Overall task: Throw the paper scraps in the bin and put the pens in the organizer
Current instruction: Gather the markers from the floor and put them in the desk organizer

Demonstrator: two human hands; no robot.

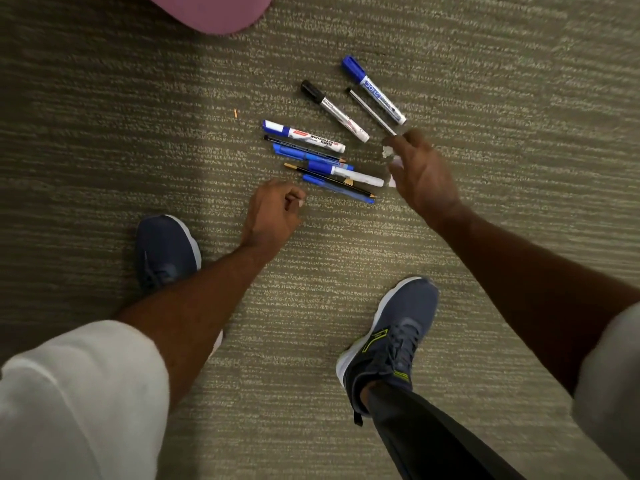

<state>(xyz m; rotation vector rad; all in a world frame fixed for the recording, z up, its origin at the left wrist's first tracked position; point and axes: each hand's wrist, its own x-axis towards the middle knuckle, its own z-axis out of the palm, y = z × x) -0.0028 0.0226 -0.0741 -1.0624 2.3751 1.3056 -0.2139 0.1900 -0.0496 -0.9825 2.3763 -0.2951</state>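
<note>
**A:** What is nearest, and what are the hands doing?

**B:** Two dark shoes (391, 337) stand on carpet (104, 133), nearest the camera. Beyond them lies a pile of pens (322, 164), the landmark here. The left hand (273, 213) hovers just on the near-left side of the pile, fingers curled loosely together, seemingly around nothing. The right hand (422, 178) is at the pile's right end, fingers closed on small white paper scraps (388, 152).

**A:** So how should this step go?

**B:** Probably finish the scraps first. Keep the right fist tight so no bits fall, and bin them before touching pens. Neither bin nor organizer is in view. One tiny orange scrap (236, 113) lies left of the pile, well apart; it likely needs a fingertip pinch.

**A:** And beyond the pile?

**B:** Three more lie fanned just past it: a black marker (334, 110), a thin pen (372, 111) and a blue marker (374, 90).

**A:** The surface and room?

**B:** Ribbed olive-grey carpet, which stops pens rolling. Farthest off, a pink rounded thing (211, 12) sits at the top edge.
</note>
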